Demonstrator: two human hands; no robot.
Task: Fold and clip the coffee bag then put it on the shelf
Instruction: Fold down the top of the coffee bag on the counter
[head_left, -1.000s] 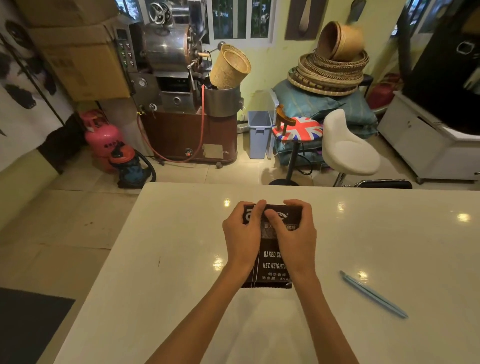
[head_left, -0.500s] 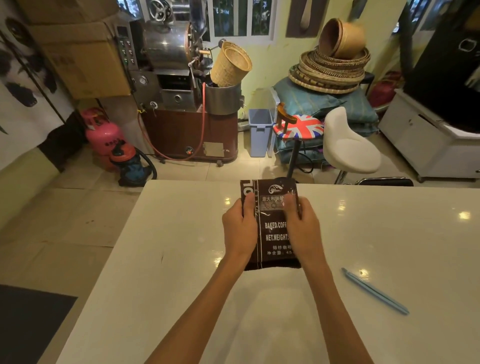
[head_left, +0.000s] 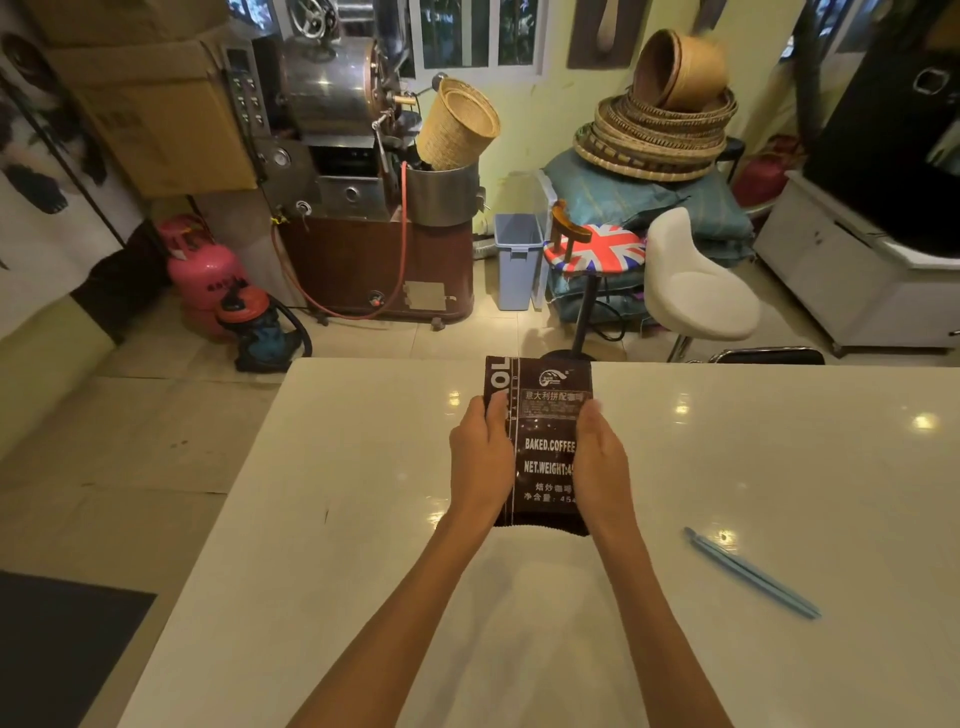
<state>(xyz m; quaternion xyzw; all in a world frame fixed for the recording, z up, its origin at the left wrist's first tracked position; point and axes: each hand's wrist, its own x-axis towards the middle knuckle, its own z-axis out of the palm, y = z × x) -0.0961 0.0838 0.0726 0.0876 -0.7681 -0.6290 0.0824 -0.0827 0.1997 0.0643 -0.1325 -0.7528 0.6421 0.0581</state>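
- Centrally on the white table (head_left: 311, 519), near its far edge: a dark brown coffee bag (head_left: 545, 415), held between both hands.
- Glossy, slightly wrinkled foil; rectangular; far end reaching to the table's far edge, near end showing a fine serrated seal strip.
- Printed in white across the face: a small round logo by the far end, a pale label with Chinese characters below it, then "BAKED.COFFEE" and "NET.WEIGHT", the last letters and digits hidden behind the right hand.
- More Chinese characters and a figure starting "45" closest to the near end.
- Down the bag's left side, a vertical band with large letters "OL", partly covered by fingers.
- Left hand (head_left: 483, 462) clamped on the bag's left edge, thumb over the printed face, fingers curled under.
- Right hand (head_left: 597, 457) clamped on the bag's right edge in the same manner, palm turned inward.
- Hands apart, separated by the bag's width; both forearms stretched out over the table toward it.
- Cannot tell whether the bag's underside touches the table or sits slightly lifted.
- To the right of the bag and nearer the viewer, well apart from it: a long, slim light-blue clip (head_left: 753, 574) lying diagonally on the table, untouched.
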